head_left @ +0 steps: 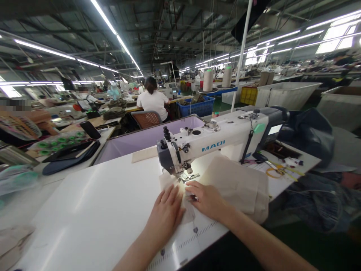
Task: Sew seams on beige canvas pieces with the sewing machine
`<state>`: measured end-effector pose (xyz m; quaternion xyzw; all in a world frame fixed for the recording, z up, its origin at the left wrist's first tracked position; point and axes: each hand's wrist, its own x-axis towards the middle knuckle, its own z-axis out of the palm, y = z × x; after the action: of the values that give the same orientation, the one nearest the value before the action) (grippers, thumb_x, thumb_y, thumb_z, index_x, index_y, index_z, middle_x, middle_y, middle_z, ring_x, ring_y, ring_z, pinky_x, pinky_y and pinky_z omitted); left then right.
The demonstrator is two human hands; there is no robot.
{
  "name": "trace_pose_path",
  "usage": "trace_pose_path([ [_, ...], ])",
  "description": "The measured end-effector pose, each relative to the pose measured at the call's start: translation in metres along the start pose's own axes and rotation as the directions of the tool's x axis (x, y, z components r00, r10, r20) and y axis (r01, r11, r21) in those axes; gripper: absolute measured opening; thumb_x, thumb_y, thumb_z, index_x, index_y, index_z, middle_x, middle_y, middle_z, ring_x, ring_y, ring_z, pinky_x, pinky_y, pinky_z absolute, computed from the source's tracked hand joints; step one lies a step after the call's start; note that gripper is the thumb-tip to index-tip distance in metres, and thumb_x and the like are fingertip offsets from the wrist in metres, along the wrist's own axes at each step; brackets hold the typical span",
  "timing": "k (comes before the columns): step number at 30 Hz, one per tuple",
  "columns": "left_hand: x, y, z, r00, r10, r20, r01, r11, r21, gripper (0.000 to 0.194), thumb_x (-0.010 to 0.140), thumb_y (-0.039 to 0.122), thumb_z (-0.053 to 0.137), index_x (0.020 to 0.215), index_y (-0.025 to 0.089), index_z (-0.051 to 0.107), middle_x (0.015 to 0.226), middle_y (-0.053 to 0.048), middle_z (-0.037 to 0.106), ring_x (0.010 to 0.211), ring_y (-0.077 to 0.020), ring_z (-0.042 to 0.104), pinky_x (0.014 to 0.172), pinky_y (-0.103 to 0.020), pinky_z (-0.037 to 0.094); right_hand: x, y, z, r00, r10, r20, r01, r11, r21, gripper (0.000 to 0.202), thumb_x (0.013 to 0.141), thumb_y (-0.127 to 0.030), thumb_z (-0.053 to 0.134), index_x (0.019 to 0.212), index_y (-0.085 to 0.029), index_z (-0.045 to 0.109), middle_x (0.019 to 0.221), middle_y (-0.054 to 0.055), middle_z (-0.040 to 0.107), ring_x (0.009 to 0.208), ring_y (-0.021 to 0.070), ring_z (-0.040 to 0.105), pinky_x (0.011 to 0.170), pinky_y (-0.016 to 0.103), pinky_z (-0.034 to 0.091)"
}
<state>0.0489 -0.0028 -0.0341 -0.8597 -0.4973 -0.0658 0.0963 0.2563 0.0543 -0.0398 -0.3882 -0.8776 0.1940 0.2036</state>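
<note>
A white sewing machine [214, 141] marked MAQI stands on the white table, its lamp lighting the presser foot [186, 177]. Under the foot lies a narrow piece of beige fabric [188, 216], running toward me. My left hand [167, 207] rests flat on this fabric, just left of the foot, fingers stretched out together. Close in front of the foot, my right hand [210, 201] is closed, thumb and fingers bent inward at the fabric. Something small and dark shows between its fingers, too hidden to name. A larger folded beige cloth [235, 184] lies right of the right hand, beneath the machine arm.
Yellow-handled scissors [275, 172] and small tools lie at the table's right end. Behind the machine is a lilac-lined bin [126, 145]. Another beige piece [144, 154] lies at the table's back edge. A person in white [153, 99] sits farther off, near a blue basket [196, 107].
</note>
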Motion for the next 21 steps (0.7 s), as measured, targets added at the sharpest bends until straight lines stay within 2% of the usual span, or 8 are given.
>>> trace_pose_path([
  [3,-0.015,0.019,0.002,1.0,-0.015,0.014,0.015,0.999,0.038,0.048,0.095,0.039,0.059,0.139,0.019,0.058,0.141,-0.012,0.061,0.122,-0.0317,0.061,0.093,-0.045,0.056,-0.013,0.009,-0.015,0.981,0.18,-0.077,-0.181,0.983,-0.001,0.015,0.091,-0.017,0.059,0.104,-0.021,0.068,0.111,0.004,0.069,0.095,0.0196,0.067,0.08,0.026,0.047],
  [6,-0.023,0.02,0.002,0.999,-0.016,0.041,0.014,0.998,0.054,0.047,0.098,0.038,0.055,0.142,0.022,0.056,0.142,-0.01,0.061,0.122,-0.0295,0.061,0.09,-0.04,0.056,-0.03,0.016,-0.036,0.946,0.316,-0.068,-0.317,0.948,-0.014,0.006,0.09,-0.017,0.061,0.086,-0.019,0.066,0.094,0.003,0.067,0.083,0.0175,0.064,0.072,0.025,0.042],
  [9,-0.013,-0.005,0.001,0.989,-0.097,0.114,0.09,0.994,0.065,0.045,0.101,0.036,0.047,0.143,0.022,0.056,0.146,-0.01,0.058,0.128,-0.03,0.058,0.094,-0.041,0.054,-0.046,0.016,-0.052,0.934,0.357,0.009,-0.357,0.934,-0.008,0.005,0.086,-0.022,0.066,0.088,-0.018,0.064,0.093,0.002,0.066,0.08,0.0171,0.062,0.07,0.025,0.039],
  [13,0.019,-0.053,-0.006,0.914,-0.329,0.239,0.316,0.944,0.093,0.043,0.103,0.033,0.04,0.141,0.022,0.056,0.148,-0.011,0.056,0.136,-0.0271,0.051,0.108,-0.042,0.045,-0.057,0.011,-0.056,0.925,0.367,0.093,-0.356,0.927,-0.117,0.007,0.087,-0.023,0.063,0.092,-0.019,0.065,0.1,0.003,0.066,0.079,0.0173,0.063,0.068,0.026,0.039],
  [16,0.039,-0.06,-0.014,0.861,-0.473,0.188,0.455,0.881,0.13,0.034,0.1,0.03,0.043,0.122,0.016,0.065,0.128,-0.016,0.066,0.122,-0.0313,0.06,0.101,-0.047,0.05,-0.058,0.008,-0.051,0.939,0.328,0.105,-0.301,0.93,-0.212,0.011,0.088,-0.015,0.057,0.092,-0.018,0.066,0.103,0.004,0.067,0.083,0.019,0.065,0.069,0.027,0.041],
  [18,0.045,-0.043,-0.015,0.91,-0.38,0.165,0.377,0.925,0.051,0.03,0.099,0.026,0.042,0.1,0.015,0.07,0.105,-0.014,0.071,0.1,-0.0291,0.068,0.088,-0.044,0.055,-0.057,0.009,-0.049,0.945,0.306,0.113,-0.274,0.934,-0.23,0.013,0.088,-0.013,0.056,0.09,-0.018,0.067,0.103,0.005,0.068,0.087,0.0203,0.066,0.071,0.028,0.042],
  [20,0.047,-0.015,-0.01,0.979,-0.177,0.101,0.187,0.977,-0.099,0.032,0.1,0.023,0.041,0.086,0.016,0.069,0.092,-0.011,0.07,0.089,-0.0264,0.069,0.081,-0.042,0.058,-0.056,0.013,-0.048,0.949,0.296,0.104,-0.274,0.943,-0.191,0.015,0.089,-0.012,0.055,0.088,-0.019,0.068,0.102,0.005,0.068,0.088,0.0202,0.066,0.073,0.027,0.043],
  [21,0.048,-0.001,-0.007,0.997,-0.076,0.027,0.08,0.978,-0.194,0.029,0.099,0.021,0.042,0.09,0.017,0.07,0.094,-0.011,0.07,0.092,-0.026,0.069,0.081,-0.041,0.059,-0.056,0.016,-0.048,0.952,0.293,0.085,-0.279,0.949,-0.149,0.015,0.091,-0.012,0.054,0.088,-0.019,0.068,0.101,0.005,0.068,0.088,0.0198,0.066,0.073,0.027,0.044],
])
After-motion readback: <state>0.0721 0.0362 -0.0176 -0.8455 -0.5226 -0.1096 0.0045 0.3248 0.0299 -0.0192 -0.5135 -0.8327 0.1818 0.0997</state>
